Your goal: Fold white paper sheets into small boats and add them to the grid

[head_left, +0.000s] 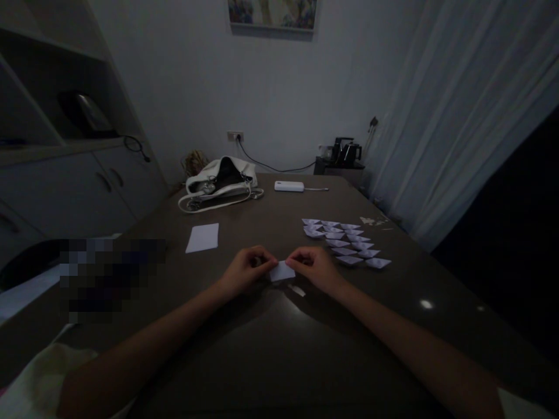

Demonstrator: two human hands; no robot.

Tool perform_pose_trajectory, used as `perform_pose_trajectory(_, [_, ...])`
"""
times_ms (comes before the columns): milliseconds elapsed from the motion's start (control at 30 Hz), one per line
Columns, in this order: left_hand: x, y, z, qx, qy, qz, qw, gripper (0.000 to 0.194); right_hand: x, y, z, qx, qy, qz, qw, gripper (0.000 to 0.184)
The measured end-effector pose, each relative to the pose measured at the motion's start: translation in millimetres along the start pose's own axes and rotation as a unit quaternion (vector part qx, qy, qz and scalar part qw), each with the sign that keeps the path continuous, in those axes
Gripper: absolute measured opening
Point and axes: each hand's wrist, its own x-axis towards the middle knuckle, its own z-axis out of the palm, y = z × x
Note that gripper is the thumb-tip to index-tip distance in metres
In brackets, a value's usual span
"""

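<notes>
A small folded piece of white paper [282, 272] is held up between my two hands, just over the dark table [262, 361]. My left hand [248, 269] pinches its left upper corner between thumb and fingers. On the other side, my right hand [315, 267] pinches the right upper corner. Beneath the paper a narrow white strip [297, 290] shows, perhaps a scrap or a reflection; I cannot tell. To the right of my right hand, several folded white paper boats [348, 259] stand in rows. Left of my left hand lies a stack of white paper [202, 237].
A white handbag [222, 180] sits at the table's far left, and a white power bank [289, 186] with a short cable lies at the far edge. Small paper scraps [369, 221] lie behind the boats. A black kettle [349, 153] stands beyond the table, beside a curtain [419, 116].
</notes>
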Motion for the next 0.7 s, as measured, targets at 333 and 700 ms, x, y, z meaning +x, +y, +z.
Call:
perform_pose_trajectory(333, [0.1, -2.4, -2.7, -0.02, 0.012, -0.013, 1.0, 0.031, 10.5, 15.6, -11.0, 0.072, 0.031, 0.044, 0.996, 0.018])
perform_pose_trajectory(700, [-5.7, 0.5, -3.5, 0.017, -0.024, 0.076, 0.997, 0.032, 7.1, 13.6, -7.6, 0.127, 0.005, 0.083, 0.988, 0.019])
